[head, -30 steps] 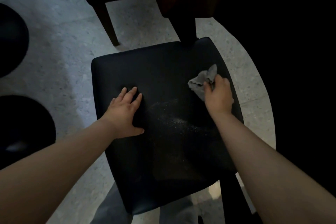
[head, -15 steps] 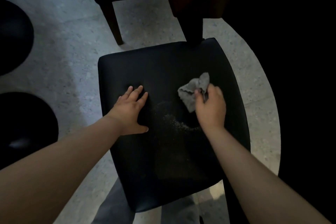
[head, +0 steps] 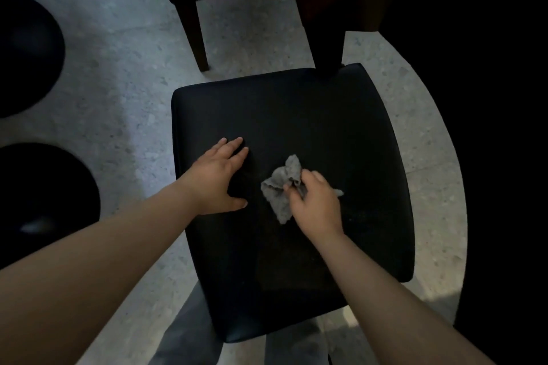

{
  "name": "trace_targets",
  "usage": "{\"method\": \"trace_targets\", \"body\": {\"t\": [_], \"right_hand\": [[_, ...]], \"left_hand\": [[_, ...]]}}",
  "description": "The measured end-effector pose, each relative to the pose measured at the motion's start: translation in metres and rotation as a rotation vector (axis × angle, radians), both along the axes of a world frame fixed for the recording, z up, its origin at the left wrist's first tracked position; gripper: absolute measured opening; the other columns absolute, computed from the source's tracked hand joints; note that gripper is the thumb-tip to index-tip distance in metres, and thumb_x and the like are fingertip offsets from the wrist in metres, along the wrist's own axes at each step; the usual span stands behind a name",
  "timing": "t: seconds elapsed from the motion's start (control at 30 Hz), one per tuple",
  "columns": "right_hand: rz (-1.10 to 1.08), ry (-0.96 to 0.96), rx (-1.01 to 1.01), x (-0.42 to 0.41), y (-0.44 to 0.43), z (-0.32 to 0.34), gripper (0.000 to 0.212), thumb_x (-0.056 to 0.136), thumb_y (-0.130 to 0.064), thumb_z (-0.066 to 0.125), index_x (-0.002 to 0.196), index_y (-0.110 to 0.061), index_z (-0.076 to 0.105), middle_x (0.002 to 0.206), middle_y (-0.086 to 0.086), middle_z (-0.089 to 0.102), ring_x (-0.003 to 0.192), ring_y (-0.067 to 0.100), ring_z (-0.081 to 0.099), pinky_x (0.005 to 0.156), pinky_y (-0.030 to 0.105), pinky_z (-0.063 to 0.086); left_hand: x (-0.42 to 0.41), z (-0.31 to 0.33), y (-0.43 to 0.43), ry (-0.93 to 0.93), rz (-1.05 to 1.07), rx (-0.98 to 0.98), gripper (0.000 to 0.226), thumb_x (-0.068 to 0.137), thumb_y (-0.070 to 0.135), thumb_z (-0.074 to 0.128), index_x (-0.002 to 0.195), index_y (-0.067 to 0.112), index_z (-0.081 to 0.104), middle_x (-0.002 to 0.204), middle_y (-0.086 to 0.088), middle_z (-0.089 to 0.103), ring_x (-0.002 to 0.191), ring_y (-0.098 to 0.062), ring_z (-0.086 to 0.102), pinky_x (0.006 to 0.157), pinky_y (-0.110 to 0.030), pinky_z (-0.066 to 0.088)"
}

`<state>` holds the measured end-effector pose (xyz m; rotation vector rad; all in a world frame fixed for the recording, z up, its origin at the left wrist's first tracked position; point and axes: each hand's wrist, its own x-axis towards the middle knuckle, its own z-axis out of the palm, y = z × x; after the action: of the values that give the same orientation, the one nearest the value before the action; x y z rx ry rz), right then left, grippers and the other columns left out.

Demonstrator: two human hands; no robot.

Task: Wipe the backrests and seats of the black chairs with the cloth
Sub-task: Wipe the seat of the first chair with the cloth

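right hand [head: 315, 203] pinches the crumpled cloth [head: 280, 187] on the seat [head: 341, 133], left hand [head: 215, 178] flat beside it, backrest cut off, too dark to see

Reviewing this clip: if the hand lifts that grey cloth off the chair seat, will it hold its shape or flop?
Probably floppy: the grey cloth lies crumpled in soft folds under the right hand. It is likely light, since the fingers alone seem to bunch it. It should slide easily over the smooth-looking black chair seat.

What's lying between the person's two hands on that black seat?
In the head view: the grey cloth, gripped by the right hand, then a bare strip of seat before the left hand.
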<state>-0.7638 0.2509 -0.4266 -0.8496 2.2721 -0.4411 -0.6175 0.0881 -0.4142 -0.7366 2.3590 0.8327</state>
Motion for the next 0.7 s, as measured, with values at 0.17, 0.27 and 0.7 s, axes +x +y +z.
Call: {"method": "trace_targets", "body": {"t": [0.17, 0.27, 0.7], "right_hand": [[-0.156, 0.178, -0.088, -0.045, -0.033, 0.007, 0.031, 0.095, -0.028, 0.058, 0.125, -0.023, 0.054, 0.114, -0.004, 0.05, 0.091, 0.005, 0.051, 0.076, 0.021, 0.04], [-0.095, 0.165, -0.039, -0.052, -0.054, -0.001, 0.032, 0.097, -0.027, 0.055, 0.128, -0.021, 0.052, 0.119, 0.001, 0.05, 0.094, 0.008, 0.051, 0.079, 0.023, 0.041], [-0.045, 0.066, -0.094, 0.0, -0.017, 0.007, 0.02, 0.094, -0.028, 0.059, 0.113, -0.021, 0.062, 0.103, -0.005, 0.054, 0.086, 0.007, 0.056, 0.073, 0.025, 0.046]], "left_hand": [[0.015, 0.005, -0.002, 0.064, 0.01, -0.06, 0.106, 0.079, 0.056, 0.07, 0.157, 0.021, 0.008, 0.164, -0.001, -0.001, 0.15, -0.024, -0.005, 0.12, -0.032, 0.003], [0.018, 0.006, -0.006, 0.047, 0.018, -0.104, 0.105, 0.079, 0.055, 0.07, 0.157, 0.022, 0.007, 0.163, -0.002, -0.001, 0.15, -0.026, -0.005, 0.123, -0.036, 0.007], [0.037, 0.002, -0.002, 0.027, 0.055, -0.107, 0.105, 0.078, 0.054, 0.071, 0.157, 0.016, 0.011, 0.16, -0.008, 0.004, 0.147, -0.028, 0.007, 0.12, -0.035, 0.018]]}}
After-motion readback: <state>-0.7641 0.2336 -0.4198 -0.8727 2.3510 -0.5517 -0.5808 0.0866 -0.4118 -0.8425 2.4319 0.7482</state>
